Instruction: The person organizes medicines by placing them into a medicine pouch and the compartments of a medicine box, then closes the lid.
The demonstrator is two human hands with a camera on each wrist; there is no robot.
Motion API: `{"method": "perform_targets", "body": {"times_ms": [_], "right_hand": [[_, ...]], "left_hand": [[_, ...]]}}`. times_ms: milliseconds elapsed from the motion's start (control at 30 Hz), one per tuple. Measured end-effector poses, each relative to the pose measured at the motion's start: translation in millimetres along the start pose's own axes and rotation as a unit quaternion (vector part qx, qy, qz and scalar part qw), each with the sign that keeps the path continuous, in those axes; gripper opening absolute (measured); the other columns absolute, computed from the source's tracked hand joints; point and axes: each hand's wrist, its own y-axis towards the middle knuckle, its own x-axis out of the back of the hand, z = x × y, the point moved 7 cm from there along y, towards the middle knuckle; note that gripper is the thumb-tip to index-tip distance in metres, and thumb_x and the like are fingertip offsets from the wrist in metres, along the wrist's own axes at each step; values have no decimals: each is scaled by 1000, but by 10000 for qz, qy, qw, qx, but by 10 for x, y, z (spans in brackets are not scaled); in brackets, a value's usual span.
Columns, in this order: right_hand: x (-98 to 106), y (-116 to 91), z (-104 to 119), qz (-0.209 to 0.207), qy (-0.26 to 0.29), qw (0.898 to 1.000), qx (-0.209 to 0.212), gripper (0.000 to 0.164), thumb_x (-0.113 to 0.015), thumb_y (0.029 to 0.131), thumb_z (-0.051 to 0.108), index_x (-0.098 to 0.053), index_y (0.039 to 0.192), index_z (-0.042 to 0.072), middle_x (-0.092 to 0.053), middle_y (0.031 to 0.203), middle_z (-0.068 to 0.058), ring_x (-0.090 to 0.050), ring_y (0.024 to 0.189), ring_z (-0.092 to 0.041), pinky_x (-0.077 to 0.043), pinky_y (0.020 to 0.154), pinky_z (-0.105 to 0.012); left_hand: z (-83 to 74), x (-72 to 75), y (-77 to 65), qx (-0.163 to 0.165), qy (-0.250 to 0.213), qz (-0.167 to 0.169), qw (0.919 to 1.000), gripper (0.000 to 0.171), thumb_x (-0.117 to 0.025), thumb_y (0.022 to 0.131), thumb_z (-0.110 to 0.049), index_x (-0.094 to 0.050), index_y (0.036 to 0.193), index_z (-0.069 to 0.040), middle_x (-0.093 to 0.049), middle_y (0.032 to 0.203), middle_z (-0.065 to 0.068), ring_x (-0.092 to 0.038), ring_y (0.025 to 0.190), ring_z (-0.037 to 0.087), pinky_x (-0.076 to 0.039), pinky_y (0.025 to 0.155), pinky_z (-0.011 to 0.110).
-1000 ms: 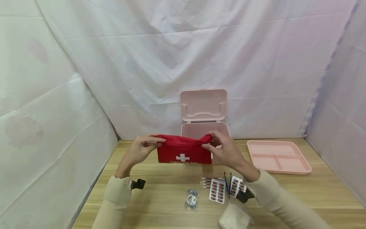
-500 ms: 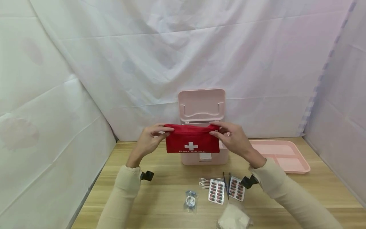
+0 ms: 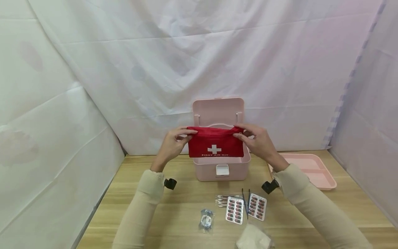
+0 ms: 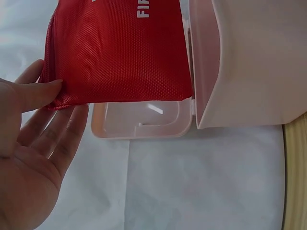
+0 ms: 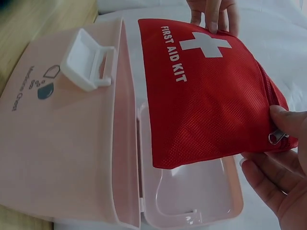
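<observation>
A red first aid kit pouch (image 3: 199,147) with a white cross hangs between both hands, over the opening of a pink medicine box (image 3: 205,173). My left hand (image 3: 172,143) pinches its upper left corner between thumb and fingers. The upper right corner, next to the zipper pull (image 5: 277,137), is pinched by my right hand (image 3: 259,141). The box's hinged lid (image 3: 217,110) stands raised behind the pouch, and its white latch (image 3: 222,170) faces front. Most of the box's inside is hidden by the pouch.
A pink divided tray (image 3: 320,173) lies at the right. On the wooden table in front are cotton swabs (image 3: 221,200), two capsule blister packs (image 3: 234,210), dark thin tweezer-like strips (image 3: 245,204), a bagged round item (image 3: 206,220) and a white packet (image 3: 253,238). White cloth hangs behind.
Both hands have carried the pouch up, away and to the right, from in front of the box to over its opening. The box's front and latch have come into view.
</observation>
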Motion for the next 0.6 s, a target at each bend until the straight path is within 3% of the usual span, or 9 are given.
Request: {"method": "perform_targets", "body": {"times_ms": [200, 400, 600], "right_hand": [[-9, -6, -125, 76, -108, 9998, -153, 37, -75, 87, 6, -69, 123, 7, -72, 112, -12, -71, 76, -22, -59, 70, -29], [-12, -66, -331, 229, -246, 9984, -461, 35, -73, 89, 9, -68, 123, 4, -71, 112, -13, -71, 77, -25, -60, 73, -41], [-29, -131, -477, 585, -184, 9938, -926, 35, -72, 90, 11, -67, 125, 6, -72, 108, -13, -71, 79, -24, -59, 72, -30]], "left_hand": [[91, -119, 76, 150, -90, -102, 9998, 27, -64, 92, 2, -76, 114, -10, -67, 121, 7, -61, 112, 23, -59, 82, 36], [152, -267, 144, 303, -267, 28, 9992, 25, -70, 90, -1, -76, 113, -10, -66, 123, 6, -61, 112, 22, -59, 81, 31], [212, -391, 129, 468, -122, 362, 9982, 24, -73, 90, -7, -76, 113, -12, -67, 122, 4, -61, 110, 22, -58, 82, 33]]}}
